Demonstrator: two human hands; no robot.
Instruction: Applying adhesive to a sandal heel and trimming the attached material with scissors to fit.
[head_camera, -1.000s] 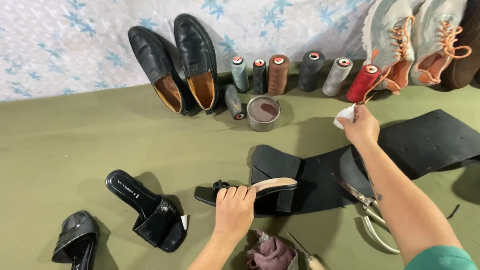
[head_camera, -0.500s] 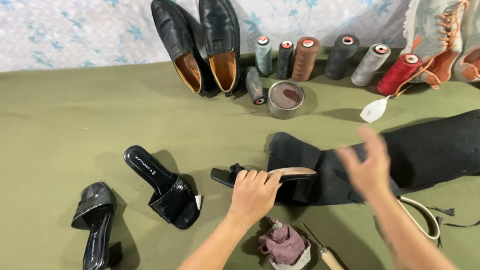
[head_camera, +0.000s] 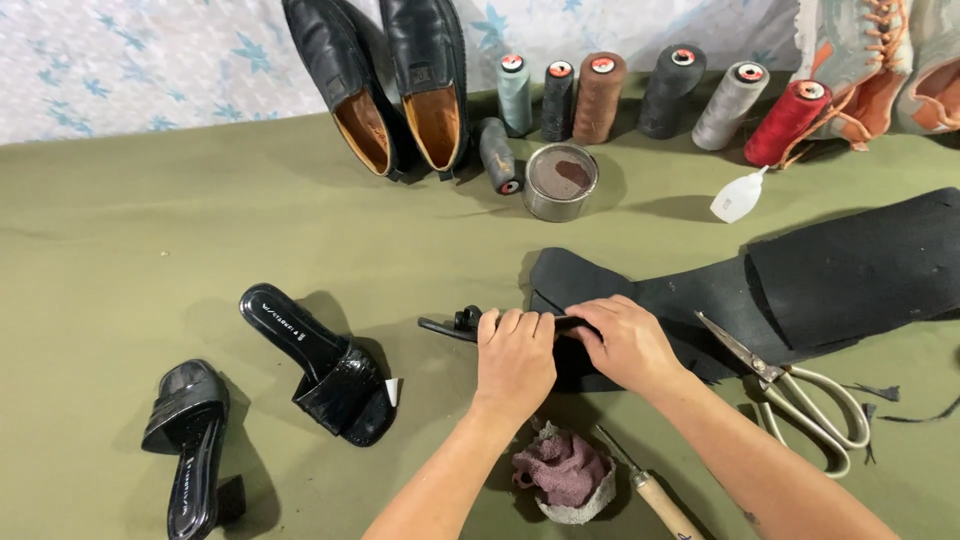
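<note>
A black sandal (head_camera: 455, 325) lies on its side near the middle of the green cloth (head_camera: 150, 230), just in front of a black rubber sheet (head_camera: 800, 290). Only its toe end and strap show; the rest is under the person's hands. The left hand (head_camera: 515, 355) is closed over the sandal's middle, fingers curled across the top, seemingly to pin it flat. The right hand (head_camera: 625, 340) is closed too, touching the left, with fingertips pressed down at the heel end where the sandal meets the sheet, as if squeezing 2 surfaces together.

Tools lie within easy reach. Big scissors (head_camera: 800, 390) rest partly on the sheet's edge, just right of the right forearm. A wooden-handled tool (head_camera: 645, 485) and a reddish rag (head_camera: 565, 470) lie just below the hands. An open round tin (head_camera: 560, 180) stands beyond the sandal, and a small white bottle (head_camera: 740, 195) lies tipped near the sheet.

2 more black sandals (head_camera: 320, 365) (head_camera: 190, 440) lie well to the left. At the back, 2 black loafers (head_camera: 400, 80) lean on the wall beside 7 thread spools (head_camera: 600, 95), 1 of them lying down.
</note>
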